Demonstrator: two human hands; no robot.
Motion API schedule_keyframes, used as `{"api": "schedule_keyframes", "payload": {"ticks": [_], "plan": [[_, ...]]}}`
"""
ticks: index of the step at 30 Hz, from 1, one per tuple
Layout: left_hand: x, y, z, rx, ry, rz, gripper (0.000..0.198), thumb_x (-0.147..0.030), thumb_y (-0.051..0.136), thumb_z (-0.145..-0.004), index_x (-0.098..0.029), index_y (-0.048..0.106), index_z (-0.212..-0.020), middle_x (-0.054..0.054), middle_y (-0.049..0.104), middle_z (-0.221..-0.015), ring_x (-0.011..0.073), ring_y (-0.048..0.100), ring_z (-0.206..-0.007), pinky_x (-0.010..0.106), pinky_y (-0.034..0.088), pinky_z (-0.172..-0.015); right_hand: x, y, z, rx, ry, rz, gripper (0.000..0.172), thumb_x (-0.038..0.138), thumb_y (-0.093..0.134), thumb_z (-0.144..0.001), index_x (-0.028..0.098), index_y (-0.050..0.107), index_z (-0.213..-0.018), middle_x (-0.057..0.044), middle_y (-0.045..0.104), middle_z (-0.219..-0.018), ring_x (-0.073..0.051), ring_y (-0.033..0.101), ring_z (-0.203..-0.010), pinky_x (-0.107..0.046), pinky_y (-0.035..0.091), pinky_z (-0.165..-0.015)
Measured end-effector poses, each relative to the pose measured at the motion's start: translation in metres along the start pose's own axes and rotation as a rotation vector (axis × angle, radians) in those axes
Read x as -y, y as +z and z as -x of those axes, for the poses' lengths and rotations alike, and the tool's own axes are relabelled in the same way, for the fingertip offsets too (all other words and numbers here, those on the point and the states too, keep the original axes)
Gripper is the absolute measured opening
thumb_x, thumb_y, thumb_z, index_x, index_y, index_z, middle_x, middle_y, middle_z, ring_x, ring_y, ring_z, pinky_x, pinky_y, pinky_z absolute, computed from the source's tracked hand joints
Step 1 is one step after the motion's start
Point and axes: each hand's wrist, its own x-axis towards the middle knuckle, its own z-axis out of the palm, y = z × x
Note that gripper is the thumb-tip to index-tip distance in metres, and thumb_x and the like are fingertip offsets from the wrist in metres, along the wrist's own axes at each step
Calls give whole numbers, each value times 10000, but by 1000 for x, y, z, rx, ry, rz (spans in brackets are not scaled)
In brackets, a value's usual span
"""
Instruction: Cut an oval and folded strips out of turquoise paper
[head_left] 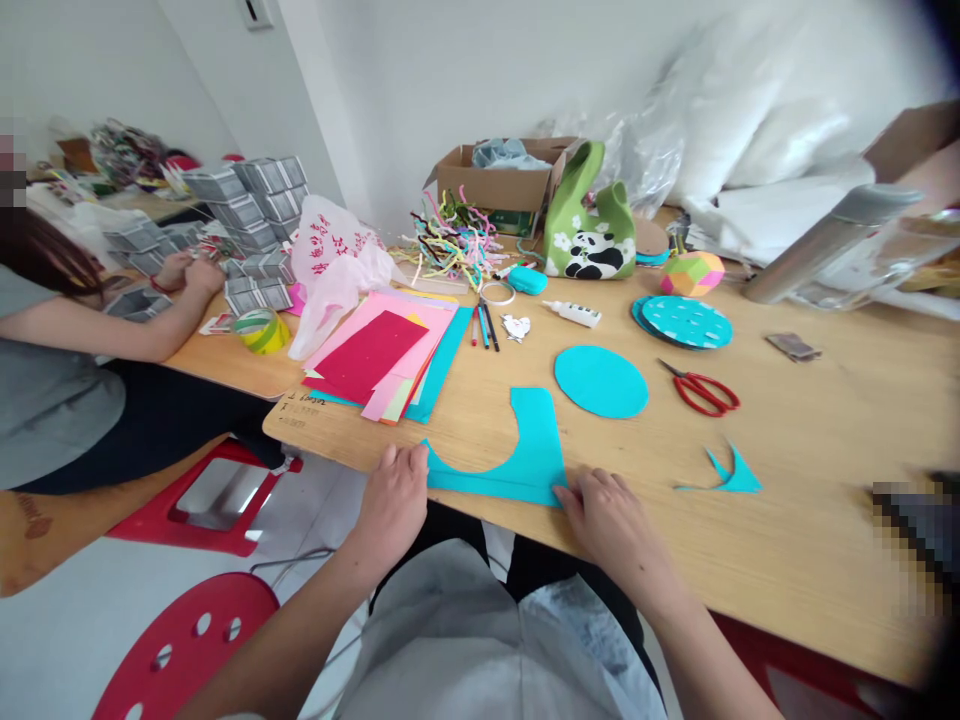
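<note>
Turquoise offcut (529,450) lay at 6 o'clock; left hand (391,505), right hand (611,522) touched its ends, fingers bent, grip could not be told. Done, I judged: circle (601,381) cut out, at 12 o'clock; scissors (701,390) lay idle.

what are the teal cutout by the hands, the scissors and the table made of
Teal cutout: thin matte card or craft foam, lying flat, cleanly cut curve. Scissors: glossy red plastic handles, blades likely metal. Table: light wood grain, possibly laminate.

Bright even daylight, soft shadows, edges warped w/ blur top right.
</note>
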Motion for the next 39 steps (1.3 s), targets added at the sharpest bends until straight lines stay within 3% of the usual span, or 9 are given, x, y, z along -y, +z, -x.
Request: {"api": "schedule_keyframes", "payload": {"ticks": [6, 10, 13, 16, 19, 26, 33, 39], "plan": [[24, 8, -2, -64, -91, 509, 179, -182, 503, -883, -191, 540, -1058, 60, 654, -873, 227, 621, -869, 361, 507, -772, -10, -2, 5, 3, -11, -275, 253, 310, 505, -919, 220, 480, -684, -56, 574, -743, -236, 549, -758, -355, 417, -717], [28, 3, 4, -50, -87, 640, 122, -255, 527, -877, -208, 604, -960, 43, 652, -860, 201, 614, -845, 337, 505, -763, -17, -3, 14, -25, -42, -457, 266, 358, 602, -874, 220, 473, -687, -34, 541, -757, -210, 513, -753, -325, 416, -671], [29, -2, 10, -21, 3, 656, 120, -310, 597, -855, -217, 640, -916, 36, 643, -859, 203, 586, -869, 345, 489, -798, -19, -4, 20, -61, -68, -520, 212, 329, 634, -859, 215, 510, -729, -33, 531, -783, -207, 504, -772, -324, 425, -670], [32, -4, 14, 4, 93, 639, 105, -326, 661, -826, -232, 668, -873, 31, 633, -895, 212, 555, -926, 350, 462, -833, -17, -4, 23, -112, -157, -535, 89, 294, 616, -878, 220, 600, -925, -48, 532, -855, -220, 505, -841, -344, 446, -715], [35, -4, 15, 1, 145, 624, 80, -312, 655, -840, -241, 684, -863, 26, 618, -903, 204, 540, -927, 341, 445, -833, -15, -5, 25, -165, -260, -523, 162, 261, 582, -904, 238, 635, -1055, -67, 527, -923, -225, 497, -886, -368, 453, -758], [29, -4, 12, -43, 112, 605, 211, -298, 526, -909, -223, 666, -771, 30, 594, -842, 193, 535, -875, 337, 443, -803, -14, -8, 24, -120, -284, -550, 166, 268, 510, -947, 212, 651, -879, -69, 543, -880, -214, 489, -859, -364, 443, -747], [26, 5, 2, -138, -84, 514, 205, -336, 657, -795, -207, 635, -637, 52, 576, -860, 238, 514, -918, 383, 453, -832, -8, -4, 17, -132, -106, -450, 274, 361, 506, -936, 203, 574, -722, -64, 521, -801, -229, 484, -827, -378, 435, -754], [32, 5, -5, -102, -150, 471, 254, -384, 689, -754, -209, 627, -580, 51, 573, -861, 243, 512, -923, 402, 457, -853, -16, 5, 10, -123, -40, -277, 327, 364, 519, -914, 212, 539, -625, -60, 505, -729, -228, 470, -748, -388, 422, -748]]}}
